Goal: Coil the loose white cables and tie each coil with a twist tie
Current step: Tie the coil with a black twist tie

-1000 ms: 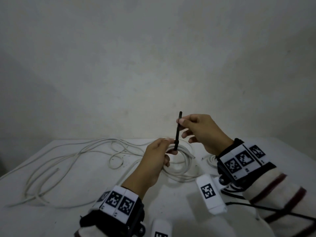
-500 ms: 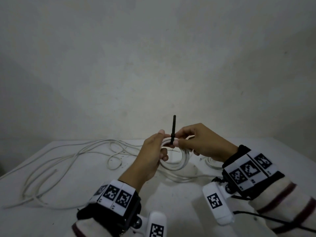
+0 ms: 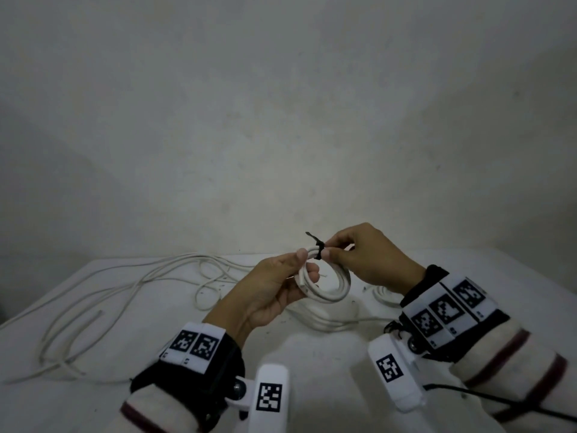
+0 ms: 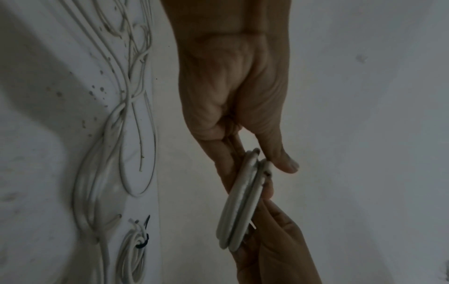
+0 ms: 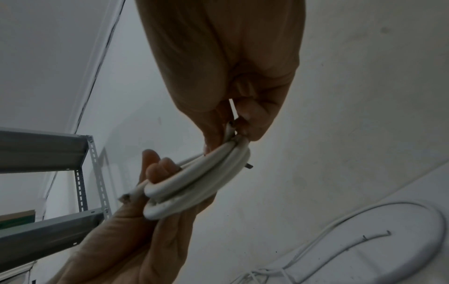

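Both hands' fingers (image 3: pixel 301 254) pinch the coil (image 3: pixel 324 284); only the left wrist view shows a tied coil (image 4: pixel 132 247).

Two hands (image 3: pixel 271 295) (image 3: pixel 371 257). Two coils: one held (image 3: pixel 324 282), one tied at 4 o'clock (image 4: pixel 132 247). Two black ties (image 3: pixel 318 250) (image 4: pixel 143 243). Loose cables (image 3: pixel 125 295): count unclear.

The coil (image 3: pixel 324 285) was white, bound by a black twist tie (image 3: pixel 318 248). Left of the coil, loose cables (image 3: pixel 103 301) looked white on a white worktop (image 3: pixel 327 348). Wristbands (image 3: pixel 195 343) bore black-and-white square codes; sleeves (image 3: pixel 512 360) were cream with dark red stripes.
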